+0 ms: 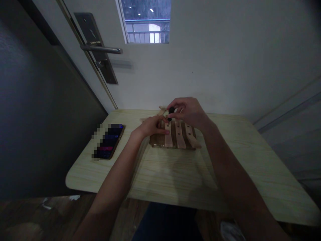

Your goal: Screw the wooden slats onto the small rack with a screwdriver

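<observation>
My right hand (187, 110) is closed around what looks like a short black-handled screwdriver (171, 113), held upright over the left light wooden piece (168, 139). Its tip is hard to make out. Thumb and fingers of my left hand (151, 126) grip this same piece near its upper end, close under the tool. Two more wooden pieces stand to the right, a middle one (180, 139) and a bent one (192, 140), both with dark holes. All three lie across a brown, glossy-edged board (157, 141).
The board rests on a pale wood-grain table (160, 174). Loose wooden pieces (162, 110) lie behind my hands. To the left is a phone (110, 142) with its screen lit. A white door with a metal handle (102, 49) rises right behind the table.
</observation>
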A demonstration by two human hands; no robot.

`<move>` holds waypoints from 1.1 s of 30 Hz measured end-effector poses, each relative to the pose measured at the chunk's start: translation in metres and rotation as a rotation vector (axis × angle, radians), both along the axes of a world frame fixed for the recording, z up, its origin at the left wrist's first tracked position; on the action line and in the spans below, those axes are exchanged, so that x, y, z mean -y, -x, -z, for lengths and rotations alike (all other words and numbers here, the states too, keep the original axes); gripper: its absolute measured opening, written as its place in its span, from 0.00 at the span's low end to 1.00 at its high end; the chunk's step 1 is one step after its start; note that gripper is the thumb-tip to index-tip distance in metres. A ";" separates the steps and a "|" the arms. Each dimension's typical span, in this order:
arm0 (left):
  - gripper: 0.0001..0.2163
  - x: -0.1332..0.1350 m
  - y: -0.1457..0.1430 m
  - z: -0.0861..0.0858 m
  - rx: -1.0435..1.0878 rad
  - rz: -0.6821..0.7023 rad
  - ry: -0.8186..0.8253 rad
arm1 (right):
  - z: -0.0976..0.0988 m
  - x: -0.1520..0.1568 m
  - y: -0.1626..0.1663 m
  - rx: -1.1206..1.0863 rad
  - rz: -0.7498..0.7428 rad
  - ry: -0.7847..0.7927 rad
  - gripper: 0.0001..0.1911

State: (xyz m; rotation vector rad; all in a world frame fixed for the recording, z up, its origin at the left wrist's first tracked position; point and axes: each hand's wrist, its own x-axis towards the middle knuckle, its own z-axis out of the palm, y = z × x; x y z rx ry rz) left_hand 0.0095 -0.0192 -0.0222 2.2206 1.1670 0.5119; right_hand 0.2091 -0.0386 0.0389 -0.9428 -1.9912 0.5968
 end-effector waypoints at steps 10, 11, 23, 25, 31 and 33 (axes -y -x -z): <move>0.21 0.000 -0.001 0.000 0.006 0.020 -0.025 | 0.004 -0.002 0.004 -0.037 -0.004 -0.049 0.11; 0.20 0.001 -0.001 0.000 0.005 0.011 -0.022 | 0.002 -0.002 0.002 -0.024 -0.036 -0.033 0.10; 0.21 -0.001 0.000 0.001 0.000 0.022 -0.004 | 0.007 -0.001 0.009 -0.012 0.165 -0.120 0.16; 0.22 -0.001 0.000 0.002 -0.005 0.010 -0.003 | 0.009 -0.001 0.012 -0.020 0.202 -0.149 0.19; 0.20 0.001 -0.001 -0.002 -0.006 0.008 -0.004 | 0.008 0.000 0.009 -0.033 0.031 -0.106 0.12; 0.21 0.001 -0.001 -0.002 -0.011 0.006 0.001 | 0.006 -0.001 0.006 -0.020 -0.025 -0.065 0.10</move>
